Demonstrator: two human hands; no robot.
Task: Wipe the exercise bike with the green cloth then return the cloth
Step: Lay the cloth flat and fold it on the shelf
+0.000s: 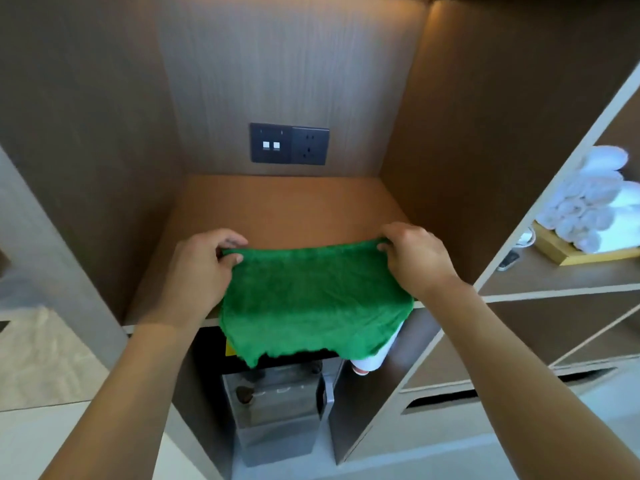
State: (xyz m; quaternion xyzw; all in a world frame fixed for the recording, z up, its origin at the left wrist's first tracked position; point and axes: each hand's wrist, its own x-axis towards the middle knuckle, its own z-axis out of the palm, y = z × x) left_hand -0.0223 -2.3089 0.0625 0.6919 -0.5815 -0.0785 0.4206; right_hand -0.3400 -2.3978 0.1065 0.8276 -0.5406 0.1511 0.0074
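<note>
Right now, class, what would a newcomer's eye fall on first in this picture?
The bright green cloth, stretched between the left hand and right hand, each pinching a top corner above the wooden shelf. Behind it, a dark socket panel on the back wall; rolled white towels sit far right.

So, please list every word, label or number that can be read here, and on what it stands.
None can be read.
Yellow label below the shelf, mostly behind the green cloth: no legible text.
Dark socket panel: marks too small to read.
</note>
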